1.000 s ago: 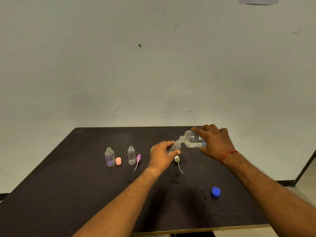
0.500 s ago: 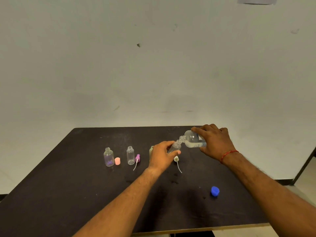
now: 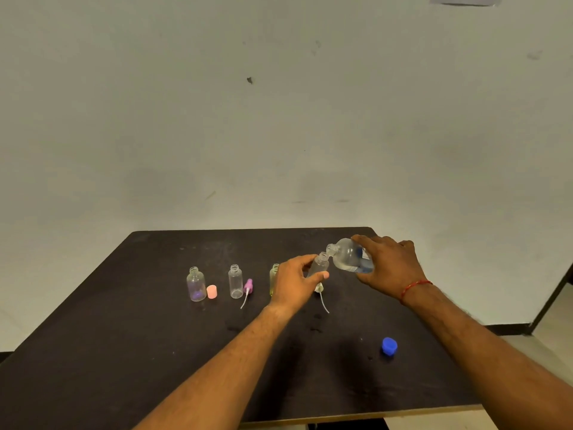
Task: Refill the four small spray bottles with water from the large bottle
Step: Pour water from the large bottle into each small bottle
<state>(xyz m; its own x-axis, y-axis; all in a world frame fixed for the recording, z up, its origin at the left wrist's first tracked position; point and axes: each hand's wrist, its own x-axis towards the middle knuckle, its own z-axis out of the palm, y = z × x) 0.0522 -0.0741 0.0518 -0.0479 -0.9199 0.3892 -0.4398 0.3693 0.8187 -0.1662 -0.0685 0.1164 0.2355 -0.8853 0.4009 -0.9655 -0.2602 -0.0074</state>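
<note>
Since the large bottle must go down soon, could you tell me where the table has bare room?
Free: right of the blue cap, and the near left below the small bottles. Crowded: the row from the pink cap to the left hand.

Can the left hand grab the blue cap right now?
Probably not yet. The left hand is busy holding a small bottle under the large bottle. The blue cap lies in the open on the table, nearer the right hand.

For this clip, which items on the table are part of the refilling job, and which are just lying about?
In use: large bottle in right hand; small bottle in left hand; three open small bottles.

Set aside: pink cap, purple sprayer, white sprayer, blue cap.
</note>
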